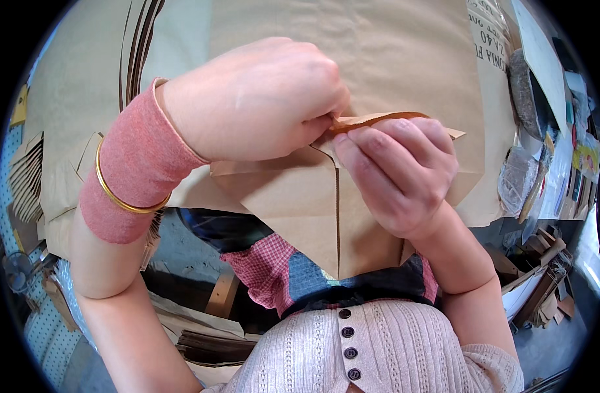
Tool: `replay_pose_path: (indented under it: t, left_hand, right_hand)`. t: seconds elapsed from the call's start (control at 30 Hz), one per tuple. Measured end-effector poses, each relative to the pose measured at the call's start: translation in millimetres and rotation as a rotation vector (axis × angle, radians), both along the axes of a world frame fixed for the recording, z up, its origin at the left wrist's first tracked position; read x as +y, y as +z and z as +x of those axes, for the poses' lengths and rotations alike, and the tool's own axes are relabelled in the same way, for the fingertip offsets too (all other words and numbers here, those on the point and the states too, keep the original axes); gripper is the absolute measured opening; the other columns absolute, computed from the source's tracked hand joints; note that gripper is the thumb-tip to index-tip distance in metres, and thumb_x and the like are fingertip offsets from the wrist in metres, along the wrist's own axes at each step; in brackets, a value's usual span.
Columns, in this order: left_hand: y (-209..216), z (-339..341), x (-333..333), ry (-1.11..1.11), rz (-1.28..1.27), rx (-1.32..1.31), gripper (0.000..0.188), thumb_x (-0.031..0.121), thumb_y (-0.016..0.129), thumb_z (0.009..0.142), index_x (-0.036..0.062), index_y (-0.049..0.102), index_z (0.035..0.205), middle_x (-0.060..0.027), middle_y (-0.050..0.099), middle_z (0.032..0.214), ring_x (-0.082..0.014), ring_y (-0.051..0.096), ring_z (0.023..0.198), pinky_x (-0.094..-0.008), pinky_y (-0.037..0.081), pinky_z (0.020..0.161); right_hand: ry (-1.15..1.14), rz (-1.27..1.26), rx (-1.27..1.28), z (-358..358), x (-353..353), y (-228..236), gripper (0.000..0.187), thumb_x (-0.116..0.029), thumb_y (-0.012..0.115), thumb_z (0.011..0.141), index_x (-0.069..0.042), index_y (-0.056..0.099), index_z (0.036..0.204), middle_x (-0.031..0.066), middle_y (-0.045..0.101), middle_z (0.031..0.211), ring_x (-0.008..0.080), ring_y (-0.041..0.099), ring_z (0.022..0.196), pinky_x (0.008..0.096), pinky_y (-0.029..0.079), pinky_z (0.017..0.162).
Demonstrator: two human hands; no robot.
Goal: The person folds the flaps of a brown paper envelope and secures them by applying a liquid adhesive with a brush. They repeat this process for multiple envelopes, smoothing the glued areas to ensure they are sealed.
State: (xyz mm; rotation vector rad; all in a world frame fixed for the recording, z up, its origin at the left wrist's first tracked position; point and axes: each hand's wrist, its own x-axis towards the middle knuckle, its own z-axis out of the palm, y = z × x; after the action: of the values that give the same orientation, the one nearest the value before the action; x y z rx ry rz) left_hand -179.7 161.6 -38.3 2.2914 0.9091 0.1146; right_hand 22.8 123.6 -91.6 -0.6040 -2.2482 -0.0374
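A brown kraft paper bag (293, 193) lies in front of me with its near end folded to a pointed flap. My left hand (264, 98), below a pink wrist cuff (139, 157) and a gold bangle (110, 187), is bent inward with its fingers closed in a pinch at the bag's raised edge. Facing it, my right hand (408, 173) pinches the same edge between thumb and fingers. A curved, jagged-cut lip of paper stands up between the hands. The left fingertips are partly hidden behind the knuckles.
More brown paper covers the table beyond my hands. Fanned paper stacks (28, 177) sit at the far left. Clear plastic packets (519, 180) line the right edge, above cardboard scraps (542, 275). Below the table edge are a wooden bar (222, 295) and paper bundles (211, 347).
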Motion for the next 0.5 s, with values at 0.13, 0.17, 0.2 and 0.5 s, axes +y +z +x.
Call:
replay_pose_path:
  t: [0.13, 0.17, 0.2, 0.5]
  left_hand:
    - [3.9, 0.9, 3.1, -0.027, -0.025, 0.050, 0.005, 0.003, 0.064, 0.076, -0.0020, 0.065, 0.076, -0.0180, 0.062, 0.070, -0.0377, 0.059, 0.066, -0.0409, 0.049, 0.062]
    - [3.4, 1.7, 3.7, -0.016, -0.054, 0.028, 0.006, 0.004, 0.064, 0.077, -0.0020, 0.066, 0.077, -0.0179, 0.062, 0.070, -0.0376, 0.059, 0.066, -0.0409, 0.049, 0.061]
    - [4.2, 2.3, 3.7, -0.002, -0.083, 0.011, 0.006, 0.004, 0.064, 0.077, -0.0019, 0.066, 0.077, -0.0179, 0.063, 0.071, -0.0376, 0.060, 0.066, -0.0409, 0.049, 0.061]
    - [-1.0, 7.1, -1.6, -0.014, 0.045, 0.064, 0.010, 0.009, 0.066, 0.077, -0.0005, 0.065, 0.075, -0.0177, 0.063, 0.073, -0.0385, 0.061, 0.071, -0.0436, 0.050, 0.064]
  right_hand:
    - [-0.007, -0.005, 0.007, -0.2, 0.7, -2.2, 0.014, -0.014, 0.064, 0.060, -0.008, 0.062, 0.072, -0.0016, 0.053, 0.071, 0.0134, 0.056, 0.069, 0.0277, 0.041, 0.061]
    - [-0.010, -0.005, 0.006, 0.1, 1.0, -2.6, 0.014, -0.014, 0.064, 0.060, -0.007, 0.062, 0.073, -0.0014, 0.053, 0.071, 0.0134, 0.057, 0.069, 0.0278, 0.041, 0.061]
    - [-0.010, -0.004, 0.005, 0.5, 0.8, -1.6, 0.015, -0.014, 0.064, 0.060, -0.007, 0.062, 0.073, -0.0013, 0.054, 0.072, 0.0134, 0.057, 0.069, 0.0278, 0.041, 0.061]
    - [0.020, 0.019, 0.042, 3.2, 3.1, -5.2, 0.018, -0.014, 0.066, 0.059, -0.007, 0.063, 0.075, 0.0012, 0.059, 0.077, 0.0164, 0.060, 0.073, 0.0301, 0.043, 0.064]
